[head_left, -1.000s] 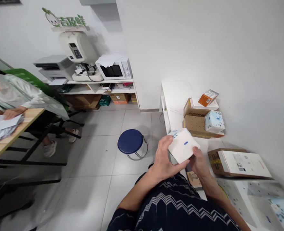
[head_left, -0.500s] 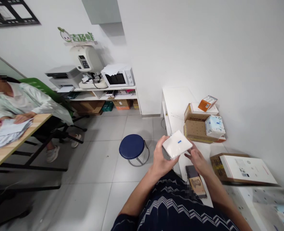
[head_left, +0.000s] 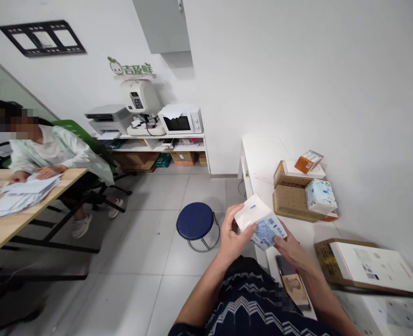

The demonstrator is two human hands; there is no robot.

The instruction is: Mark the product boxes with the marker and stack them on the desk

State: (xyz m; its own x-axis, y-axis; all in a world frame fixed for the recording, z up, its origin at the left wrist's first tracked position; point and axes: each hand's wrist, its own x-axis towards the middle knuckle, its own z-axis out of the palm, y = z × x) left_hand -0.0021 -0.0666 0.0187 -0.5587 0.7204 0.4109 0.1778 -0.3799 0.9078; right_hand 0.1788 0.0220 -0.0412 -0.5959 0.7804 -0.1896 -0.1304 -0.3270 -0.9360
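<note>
There are two blue-and-white packs [head_left: 268, 232] [head_left: 321, 197], one blue stool [head_left: 195, 220], one printer [head_left: 110, 120] and one microwave [head_left: 179, 122].

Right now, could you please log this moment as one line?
left hand: holds white-blue pack | right hand: holds same pack | nearby: blue stool

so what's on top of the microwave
White paper lies on the microwave, drooping over its front edge. The part of the top beneath the paper is covered, so I can't see what's there.
</note>
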